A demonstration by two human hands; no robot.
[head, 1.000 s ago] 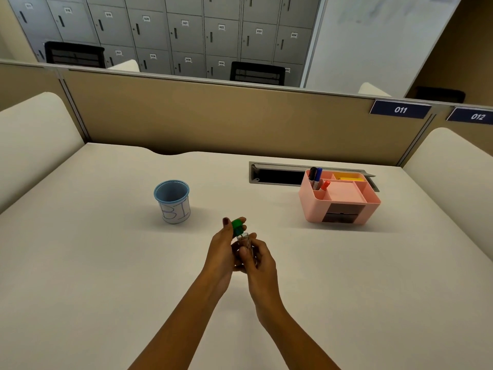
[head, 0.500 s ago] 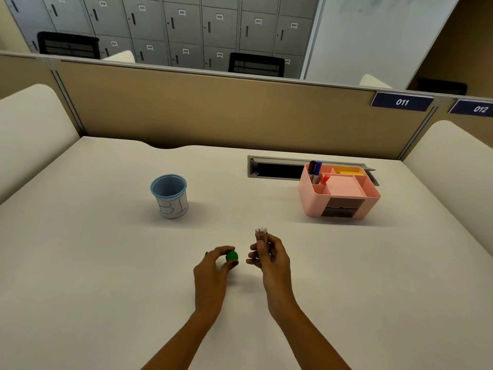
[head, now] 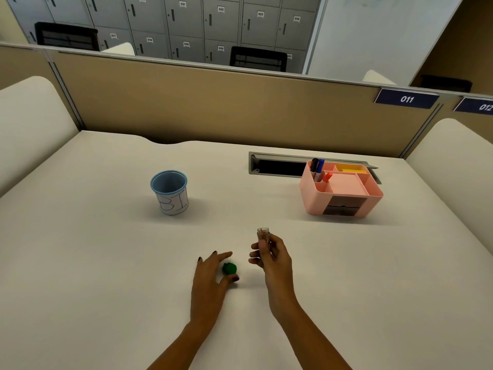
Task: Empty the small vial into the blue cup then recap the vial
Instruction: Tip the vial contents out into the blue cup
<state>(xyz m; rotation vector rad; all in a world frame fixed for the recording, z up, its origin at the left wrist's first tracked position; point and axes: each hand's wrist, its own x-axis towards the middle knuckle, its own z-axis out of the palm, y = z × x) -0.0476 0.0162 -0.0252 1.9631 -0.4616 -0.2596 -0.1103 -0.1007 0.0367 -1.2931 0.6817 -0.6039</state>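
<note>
Fingers of the left hand [head: 213, 273] have spread off the green cap [head: 229, 268], now lying on the pale desk [head: 106, 263], while the right hand [head: 272, 259] grips the uncapped vial [head: 263, 234] upright, blue cup [head: 169, 192] beyond, lockers [head: 221, 25] behind.

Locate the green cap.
Head view: the green cap lies on the table, near centre, beside the open left hand, left of the vial.
</note>
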